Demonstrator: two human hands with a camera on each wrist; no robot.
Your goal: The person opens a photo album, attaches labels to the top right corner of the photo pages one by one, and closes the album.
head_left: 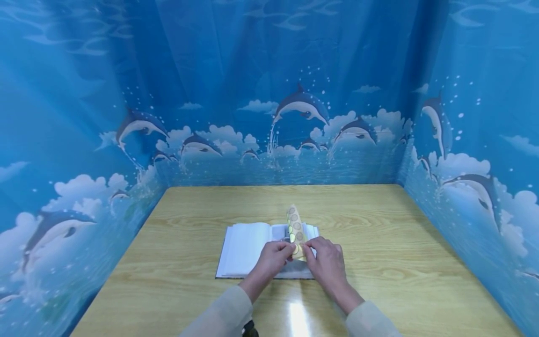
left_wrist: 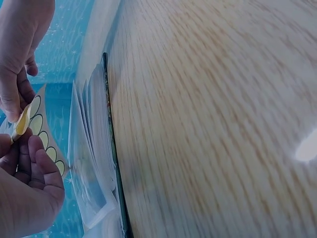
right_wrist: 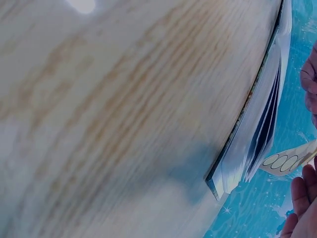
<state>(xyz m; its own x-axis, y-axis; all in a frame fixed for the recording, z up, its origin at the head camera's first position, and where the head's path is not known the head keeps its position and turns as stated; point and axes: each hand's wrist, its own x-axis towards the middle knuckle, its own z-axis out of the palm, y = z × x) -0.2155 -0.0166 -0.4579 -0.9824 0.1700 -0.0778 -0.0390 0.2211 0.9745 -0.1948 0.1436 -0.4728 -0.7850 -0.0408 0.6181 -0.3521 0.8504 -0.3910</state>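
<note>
Over the right page of an open album (head_left: 246, 245), both hands hold up a pale strip of round yellow stickers (head_left: 296, 228). My left hand (head_left: 273, 256) pinches its lower end from the left between thumb and fingertips. From the right, my right hand (head_left: 327, 262) grips the same end with thumb and forefinger. In the left wrist view, the sticker strip (left_wrist: 49, 144) curls where the two sets of fingertips meet, and a yellow part bends up between them. The right wrist view catches only part of the right hand (right_wrist: 304, 198), below the strip (right_wrist: 287, 161).
The album lies on a wood-grain table (head_left: 177, 234), its loose page edges (left_wrist: 91, 148) fanned above a dark cover. A blue curtain (head_left: 236, 61) printed with dolphins and clouds surrounds the table at the back and sides. Light glares off the table (head_left: 298, 318) near the front.
</note>
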